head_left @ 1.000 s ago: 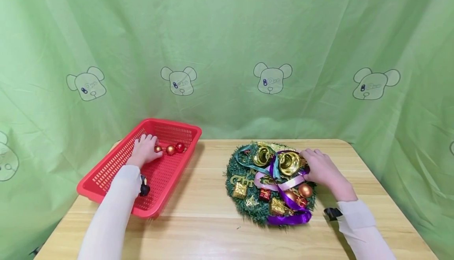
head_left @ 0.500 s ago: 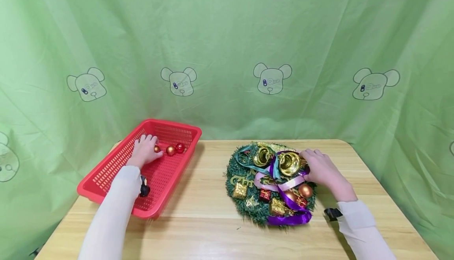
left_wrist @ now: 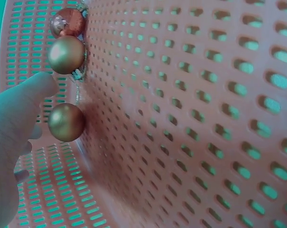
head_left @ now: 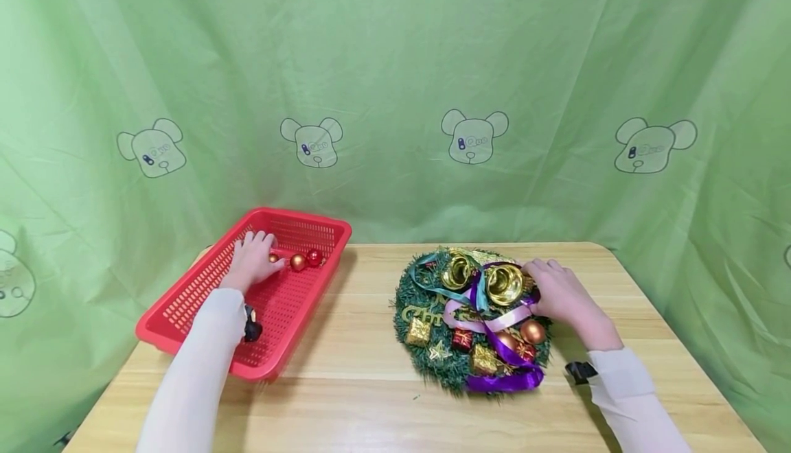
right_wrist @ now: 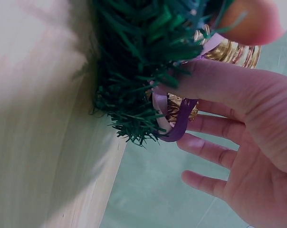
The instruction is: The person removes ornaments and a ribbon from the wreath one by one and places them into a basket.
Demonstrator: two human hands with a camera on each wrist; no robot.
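A red plastic basket [head_left: 272,364] holds a string of ornament balls: a gold ball [left_wrist: 66,122], another gold ball [head_left: 298,261] and a shiny red ball [head_left: 314,257]. My left hand [head_left: 252,261] hovers inside the basket over the nearest gold ball, thumb and fingers loosely bent around it with gaps showing. A round green Christmas wreath [head_left: 426,370] lies on the table with gold bells [head_left: 504,284], ribbons, small gift boxes and balls. At its right edge my right hand [head_left: 562,292] holds the rim, thumb against the purple ribbon [right_wrist: 180,124] and greenery, fingers behind.
The wooden table [head_left: 352,398] carries the basket at left and the wreath at right. A green curtain [head_left: 395,62] with bear drawings hangs right behind the table's far edge.
My left thumb and fingers have spread slightly over the nearest gold ball, which is now more covered in the head view. The right hand and wreath stay put.
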